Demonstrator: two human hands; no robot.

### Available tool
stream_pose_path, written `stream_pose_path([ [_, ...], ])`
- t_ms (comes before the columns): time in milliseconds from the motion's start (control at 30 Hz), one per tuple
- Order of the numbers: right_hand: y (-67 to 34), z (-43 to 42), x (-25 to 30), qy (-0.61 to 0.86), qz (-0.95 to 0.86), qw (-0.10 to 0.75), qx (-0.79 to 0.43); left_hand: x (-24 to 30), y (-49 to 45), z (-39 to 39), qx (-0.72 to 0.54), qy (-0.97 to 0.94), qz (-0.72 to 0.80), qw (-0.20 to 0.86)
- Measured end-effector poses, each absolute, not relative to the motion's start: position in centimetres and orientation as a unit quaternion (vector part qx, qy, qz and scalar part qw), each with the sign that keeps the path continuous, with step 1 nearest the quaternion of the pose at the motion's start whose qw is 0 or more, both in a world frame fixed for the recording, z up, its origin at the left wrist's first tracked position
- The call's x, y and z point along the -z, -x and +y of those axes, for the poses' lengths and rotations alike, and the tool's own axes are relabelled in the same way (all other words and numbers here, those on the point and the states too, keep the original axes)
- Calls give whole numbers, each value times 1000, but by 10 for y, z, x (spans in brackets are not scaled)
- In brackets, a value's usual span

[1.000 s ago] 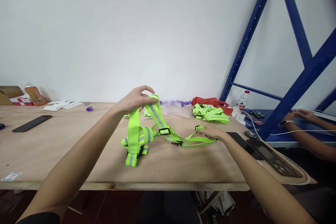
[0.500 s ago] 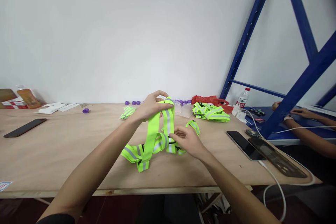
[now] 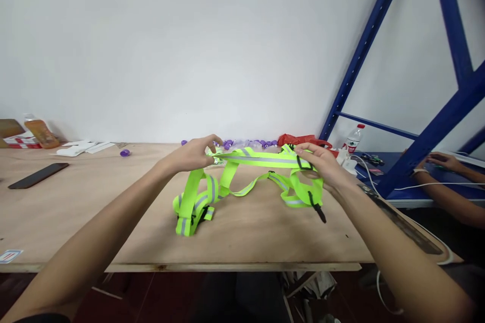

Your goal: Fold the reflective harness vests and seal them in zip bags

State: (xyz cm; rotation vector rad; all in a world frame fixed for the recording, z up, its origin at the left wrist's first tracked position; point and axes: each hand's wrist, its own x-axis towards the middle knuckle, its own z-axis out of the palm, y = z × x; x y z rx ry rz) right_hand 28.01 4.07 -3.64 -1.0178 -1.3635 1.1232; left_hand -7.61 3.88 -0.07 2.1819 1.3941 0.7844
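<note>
A neon yellow-green reflective strap harness (image 3: 265, 159) with grey stripes and black buckles stretches between my two hands above the table. My left hand (image 3: 195, 154) pinches one end of the taut upper strap. At the other end, my right hand (image 3: 322, 164) grips the strap beside a black slider buckle (image 3: 304, 163). Looser straps hang below; a bundled part with black clips (image 3: 200, 216) droops under my left hand. From the right side dangles a black buckle end (image 3: 317, 208). Behind my right hand, another green strap pile is mostly hidden.
Purple caps (image 3: 261, 143) and a red plastic bag (image 3: 303, 139) lie along the wall. A phone (image 3: 39, 175), papers (image 3: 85, 148) and an orange drink bottle (image 3: 41, 132) sit left. Right are a red-capped bottle (image 3: 354, 139), a blue rack post (image 3: 364, 55) and another person's hands (image 3: 441, 161).
My hands have moved apart, my right hand going right and up. The strap, earlier folded and hanging from my left hand, is now pulled out sideways between both hands.
</note>
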Motion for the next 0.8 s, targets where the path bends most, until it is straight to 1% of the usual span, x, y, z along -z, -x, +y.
stream_pose_path([
  [67, -289, 44, 29, 442, -597, 531, -409, 3, 82, 41, -302, -792, 522, 93],
  [100, -293, 44, 25, 447, -627, 523, -366, 4, 84, 41, -313, -787, 529, 58],
  [167, -299, 39, 16, 453, -712, 472, -256, 2, 89, 41, -343, -764, 545, 46],
  [267, -306, 30, 4, 439, -809, 379, -99, -4, 96, 39, -389, -723, 555, 135],
  [300, -308, 28, 1, 434, -820, 368, -62, -6, 98, 38, -398, -715, 547, 176],
  [367, -313, 28, -2, 425, -821, 382, -18, -9, 101, 35, -387, -715, 523, 257],
  [433, -317, 31, -2, 433, -801, 413, -15, -10, 104, 32, -348, -729, 491, 326],
  [500, -321, 37, -1, 453, -773, 442, -49, -10, 106, 30, -312, -740, 460, 379],
  [633, -329, 47, 0, 488, -731, 466, -101, -12, 112, 25, -290, -730, 442, 433],
  [733, -333, 50, 0, 486, -736, 462, -96, -17, 115, 21, -245, -758, 448, 405],
  [800, -335, 51, 0, 484, -746, 446, -101, -20, 113, 17, -218, -794, 458, 337],
])
